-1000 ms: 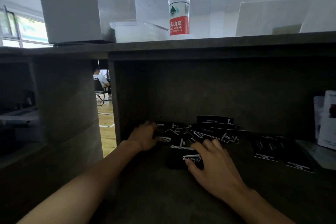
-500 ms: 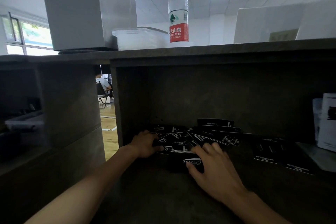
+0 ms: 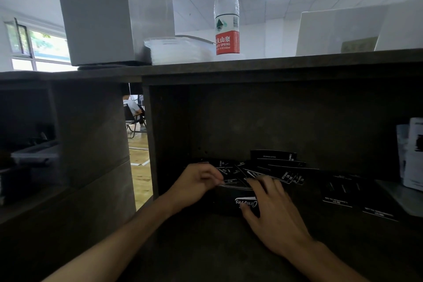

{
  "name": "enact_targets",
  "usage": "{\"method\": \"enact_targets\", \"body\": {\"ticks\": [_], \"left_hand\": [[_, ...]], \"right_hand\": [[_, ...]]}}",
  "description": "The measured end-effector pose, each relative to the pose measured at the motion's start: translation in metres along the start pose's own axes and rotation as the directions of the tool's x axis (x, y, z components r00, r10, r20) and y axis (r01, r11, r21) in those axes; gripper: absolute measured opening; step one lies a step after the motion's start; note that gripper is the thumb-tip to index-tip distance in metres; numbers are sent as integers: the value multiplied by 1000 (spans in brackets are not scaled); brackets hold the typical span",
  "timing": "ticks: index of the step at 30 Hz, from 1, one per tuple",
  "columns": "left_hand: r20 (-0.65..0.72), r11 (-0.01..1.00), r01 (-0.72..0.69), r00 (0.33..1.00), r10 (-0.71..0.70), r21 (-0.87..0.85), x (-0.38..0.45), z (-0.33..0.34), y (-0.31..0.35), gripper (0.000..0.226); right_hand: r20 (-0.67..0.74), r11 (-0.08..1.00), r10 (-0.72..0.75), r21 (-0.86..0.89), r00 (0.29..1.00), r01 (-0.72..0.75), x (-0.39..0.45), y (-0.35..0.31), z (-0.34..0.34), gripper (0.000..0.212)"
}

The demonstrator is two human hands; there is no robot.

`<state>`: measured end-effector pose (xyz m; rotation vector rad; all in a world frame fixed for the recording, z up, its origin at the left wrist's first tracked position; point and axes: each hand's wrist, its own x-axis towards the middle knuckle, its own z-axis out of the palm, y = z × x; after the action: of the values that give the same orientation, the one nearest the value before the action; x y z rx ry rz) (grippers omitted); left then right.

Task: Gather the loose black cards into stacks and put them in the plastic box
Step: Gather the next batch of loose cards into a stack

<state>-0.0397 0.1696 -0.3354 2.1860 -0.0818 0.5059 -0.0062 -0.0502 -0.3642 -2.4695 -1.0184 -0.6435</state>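
A heap of loose black cards (image 3: pixel 274 168) with white print lies at the back of a dark shelf compartment. In front of the heap sits a squared stack of black cards (image 3: pixel 231 199) with white script on its face. My left hand (image 3: pixel 196 184) is at the stack's left end, fingers curled against the cards. My right hand (image 3: pixel 272 215) lies over the stack's right part, thumb on its front face and fingers reaching onto its top edge. More black cards (image 3: pixel 338 194) lie scattered to the right. A clear plastic box (image 3: pixel 176 49) stands on the counter above.
A water bottle (image 3: pixel 227 14) with a red label stands on the counter beside the plastic box, and a grey block (image 3: pixel 109 11) stands at its left. White packets (image 3: pixel 412 153) lean at the compartment's right side. A dark divider wall (image 3: pixel 151 139) bounds the compartment's left.
Both hands have drawn closer together on the stack. My left hand's fingers have curled in at the stack's left end, and the camera has tipped slightly down.
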Motion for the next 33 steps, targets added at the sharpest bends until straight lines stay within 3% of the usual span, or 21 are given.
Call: {"method": "enact_targets", "body": {"ticks": [4, 8, 13, 23, 29, 33], "left_hand": [[69, 938, 42, 995, -70, 344, 5, -7, -9, 23], [193, 818, 92, 951, -241, 568, 10, -17, -15, 57], [291, 824, 84, 911, -290, 560, 18, -13, 1, 48], [330, 842, 72, 899, -287, 535, 21, 2, 7, 29], [402, 876, 58, 873, -277, 478, 19, 0, 11, 55], [423, 854, 69, 846, -324, 516, 25, -1, 12, 51]], "right_hand": [[13, 1000, -11, 2, 1000, 11, 0, 1, 1, 50], [-9, 999, -44, 15, 999, 44, 0, 0, 0, 39], [2, 997, -77, 33, 997, 76, 0, -4, -6, 33], [6, 997, -71, 15, 997, 71, -1, -6, -7, 29], [10, 998, -61, 8, 998, 61, -3, -5, -8, 28], [15, 998, -54, 11, 998, 54, -3, -6, -9, 30]]}}
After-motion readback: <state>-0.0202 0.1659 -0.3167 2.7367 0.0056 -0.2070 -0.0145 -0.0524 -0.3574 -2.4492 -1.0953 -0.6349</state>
